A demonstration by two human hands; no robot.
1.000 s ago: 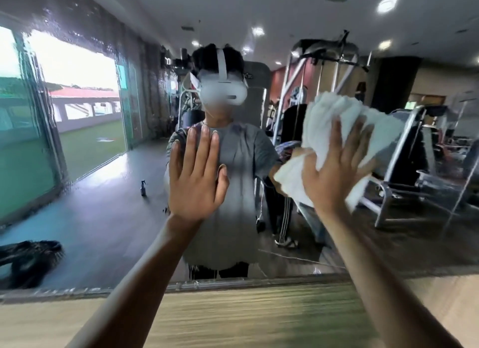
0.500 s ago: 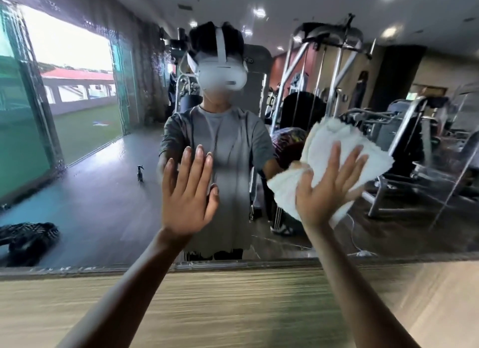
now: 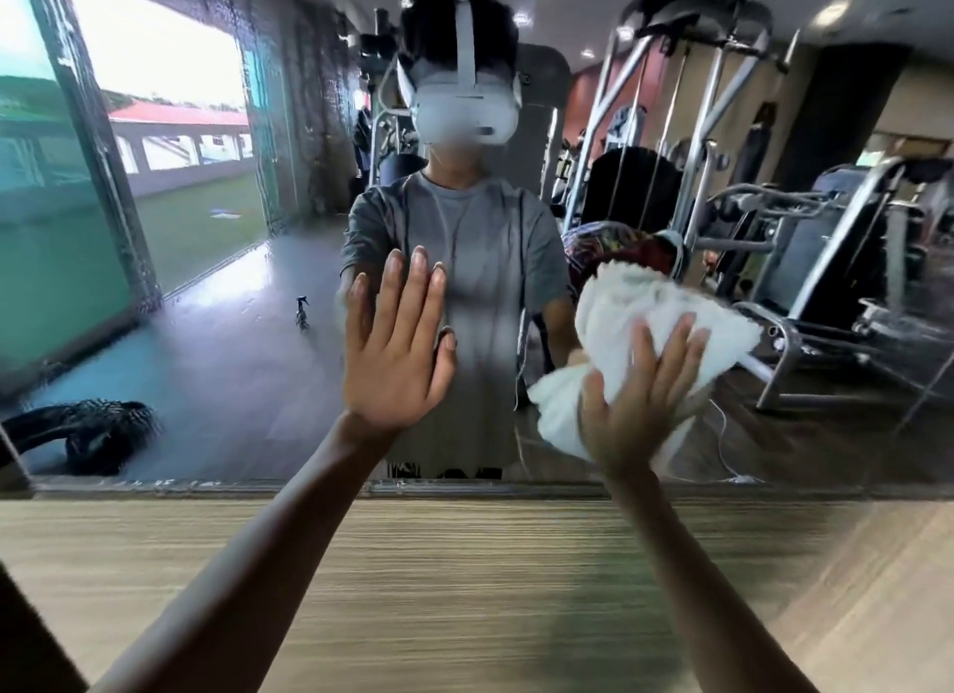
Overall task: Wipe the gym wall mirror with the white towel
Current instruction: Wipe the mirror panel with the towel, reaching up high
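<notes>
From the head view, the right hand [image 3: 635, 408], fingers spread, presses the bunched white towel [image 3: 645, 321] against the gym wall mirror [image 3: 206, 331], the left hand [image 3: 395, 351] flat-fingered on the glass beside it, above a wooden panel [image 3: 464, 563], with what may be a spray bottle [image 3: 302, 313] reflected behind.

Left hand: I see my left hand [image 3: 397, 341] flat against the mirror [image 3: 217, 331].
Right hand: presses the white towel [image 3: 640, 331] to the glass.

Left hand [image 3: 395, 341] raised flat, right hand [image 3: 637, 403] splayed, both palms forward
</notes>
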